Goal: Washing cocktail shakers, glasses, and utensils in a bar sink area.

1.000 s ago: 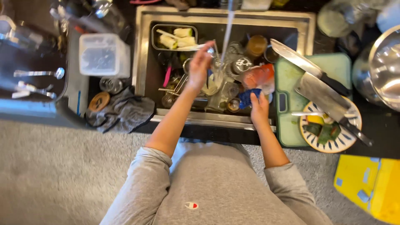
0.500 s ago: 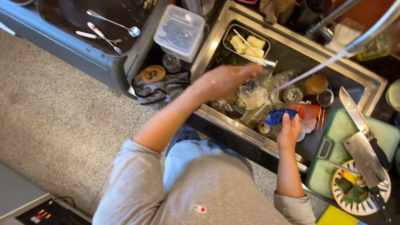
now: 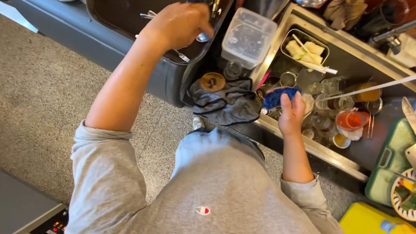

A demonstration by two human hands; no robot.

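Over sink (image 3: 346, 56), right hand (image 3: 291, 113) clutches sponge (image 3: 279, 96).

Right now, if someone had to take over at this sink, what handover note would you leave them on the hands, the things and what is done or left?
Left hand: reached out over the dark tray at the left, closed on a spoon; forks lie in the tray.
Right hand: over the sink, gripping a blue sponge.
Done: some cutlery is in the tray.
Left: the sink holds glasses, an orange cup and a metal container with food scraps. Water runs from the tap. A grey cloth lies on the counter.
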